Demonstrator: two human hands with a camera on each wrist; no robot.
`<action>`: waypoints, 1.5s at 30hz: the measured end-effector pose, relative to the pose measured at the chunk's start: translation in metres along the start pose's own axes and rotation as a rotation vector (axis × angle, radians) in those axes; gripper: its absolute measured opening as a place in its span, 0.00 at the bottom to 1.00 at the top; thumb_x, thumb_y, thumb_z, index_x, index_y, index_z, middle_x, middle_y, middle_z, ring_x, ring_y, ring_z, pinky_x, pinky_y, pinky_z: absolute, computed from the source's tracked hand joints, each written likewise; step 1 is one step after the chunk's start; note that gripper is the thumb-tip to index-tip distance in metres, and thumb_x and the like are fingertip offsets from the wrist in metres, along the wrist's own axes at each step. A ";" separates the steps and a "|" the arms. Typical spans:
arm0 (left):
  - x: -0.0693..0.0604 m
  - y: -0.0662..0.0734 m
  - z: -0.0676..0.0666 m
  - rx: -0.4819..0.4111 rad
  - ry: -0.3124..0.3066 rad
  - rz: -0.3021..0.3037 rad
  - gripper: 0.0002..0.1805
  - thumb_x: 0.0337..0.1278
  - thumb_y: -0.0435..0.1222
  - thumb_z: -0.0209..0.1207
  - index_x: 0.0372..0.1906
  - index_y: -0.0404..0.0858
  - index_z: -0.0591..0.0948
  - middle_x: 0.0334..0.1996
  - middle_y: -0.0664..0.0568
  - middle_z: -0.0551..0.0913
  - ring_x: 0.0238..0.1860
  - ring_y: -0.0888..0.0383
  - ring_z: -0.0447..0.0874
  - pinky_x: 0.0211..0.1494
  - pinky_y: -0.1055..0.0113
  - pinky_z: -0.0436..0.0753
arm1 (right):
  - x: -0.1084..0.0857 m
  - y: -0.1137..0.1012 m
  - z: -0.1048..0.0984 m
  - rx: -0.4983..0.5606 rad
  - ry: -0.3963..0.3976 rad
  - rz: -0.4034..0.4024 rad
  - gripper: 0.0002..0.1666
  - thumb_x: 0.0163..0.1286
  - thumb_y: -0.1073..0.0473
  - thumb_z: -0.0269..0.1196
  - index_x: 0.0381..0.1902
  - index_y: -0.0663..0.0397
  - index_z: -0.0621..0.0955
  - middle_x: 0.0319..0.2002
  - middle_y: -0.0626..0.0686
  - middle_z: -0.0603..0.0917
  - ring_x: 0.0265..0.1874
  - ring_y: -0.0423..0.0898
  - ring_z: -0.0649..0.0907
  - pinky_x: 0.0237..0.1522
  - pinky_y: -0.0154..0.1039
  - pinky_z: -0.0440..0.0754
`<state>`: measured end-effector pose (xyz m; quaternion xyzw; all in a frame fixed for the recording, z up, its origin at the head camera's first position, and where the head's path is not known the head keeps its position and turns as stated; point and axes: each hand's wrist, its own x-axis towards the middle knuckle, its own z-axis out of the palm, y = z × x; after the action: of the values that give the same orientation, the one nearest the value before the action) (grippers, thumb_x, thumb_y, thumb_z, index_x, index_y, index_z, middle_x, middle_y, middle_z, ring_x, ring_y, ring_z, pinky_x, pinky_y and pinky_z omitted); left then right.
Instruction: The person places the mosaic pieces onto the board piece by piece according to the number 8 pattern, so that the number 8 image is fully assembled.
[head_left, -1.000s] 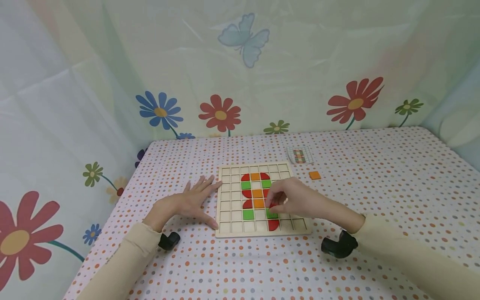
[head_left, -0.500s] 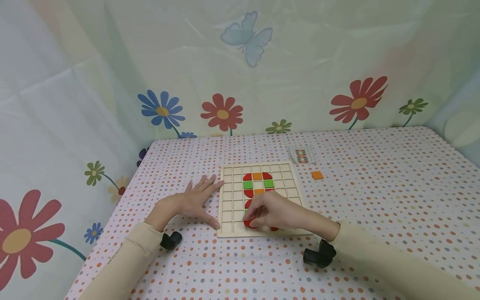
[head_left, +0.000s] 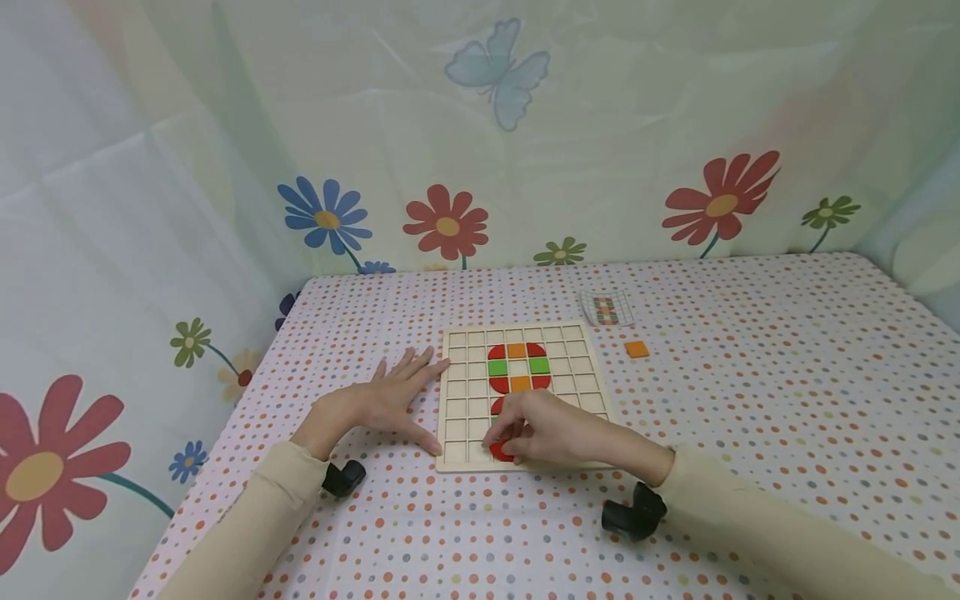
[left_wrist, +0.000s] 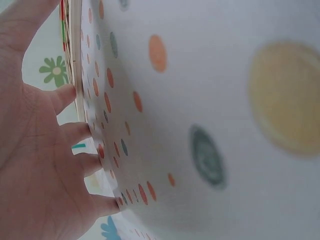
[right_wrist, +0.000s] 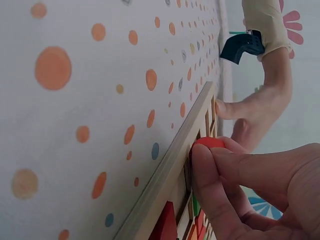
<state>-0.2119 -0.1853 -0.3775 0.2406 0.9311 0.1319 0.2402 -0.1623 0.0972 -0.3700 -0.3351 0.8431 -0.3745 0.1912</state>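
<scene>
A wooden grid board (head_left: 456, 407) lies on the table with red, green and orange tiles set in its cells. Over its front part, my right hand (head_left: 553, 429) pinches a red round-edged tile (right_wrist: 209, 142) between thumb and fingers, at a cell of the near row. That hand hides several tiles in the near rows. Beside the board's left edge my left hand (head_left: 384, 408) rests with its fingers spread, thumb and index fingertips at the frame. In the left wrist view its palm and straight fingers (left_wrist: 77, 132) show, holding nothing.
A loose orange square tile (head_left: 637, 349) lies right of the board. Behind it is a small printed pattern card (head_left: 606, 309). The table wears a dotted cloth (head_left: 750, 375), and a flower-printed curtain (head_left: 600, 133) rises behind it.
My right hand has moved left and toward the near edge of the board, from the right-hand column to the red tile's cell. The left hand has stayed at the board's edge.
</scene>
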 end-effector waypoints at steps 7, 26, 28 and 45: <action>0.000 -0.001 0.000 -0.007 0.001 0.017 0.70 0.47 0.63 0.76 0.87 0.49 0.44 0.86 0.44 0.33 0.84 0.40 0.25 0.81 0.33 0.34 | 0.001 0.000 -0.002 -0.040 0.014 -0.017 0.10 0.66 0.73 0.71 0.39 0.54 0.90 0.35 0.43 0.84 0.33 0.37 0.81 0.40 0.32 0.84; 0.002 -0.001 0.001 -0.009 0.002 0.016 0.70 0.47 0.64 0.76 0.87 0.49 0.45 0.86 0.44 0.33 0.84 0.40 0.26 0.81 0.33 0.34 | 0.007 0.000 -0.005 -0.110 -0.005 -0.041 0.10 0.63 0.74 0.73 0.34 0.54 0.93 0.32 0.41 0.82 0.33 0.33 0.80 0.38 0.30 0.83; 0.001 -0.001 0.001 -0.009 -0.002 0.018 0.70 0.47 0.64 0.75 0.87 0.49 0.44 0.86 0.44 0.33 0.84 0.40 0.25 0.81 0.33 0.34 | 0.006 0.002 -0.006 -0.110 -0.004 -0.040 0.10 0.63 0.74 0.73 0.34 0.54 0.92 0.33 0.42 0.83 0.32 0.33 0.81 0.38 0.30 0.83; -0.002 0.001 -0.001 -0.024 0.013 0.022 0.69 0.47 0.62 0.76 0.86 0.46 0.47 0.86 0.43 0.35 0.84 0.38 0.27 0.80 0.32 0.34 | -0.010 0.001 -0.015 -0.134 0.036 -0.045 0.10 0.66 0.73 0.71 0.40 0.56 0.91 0.37 0.44 0.89 0.34 0.33 0.83 0.40 0.30 0.84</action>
<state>-0.2104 -0.1861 -0.3757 0.2472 0.9283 0.1475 0.2355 -0.1640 0.1120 -0.3602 -0.3594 0.8618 -0.3274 0.1445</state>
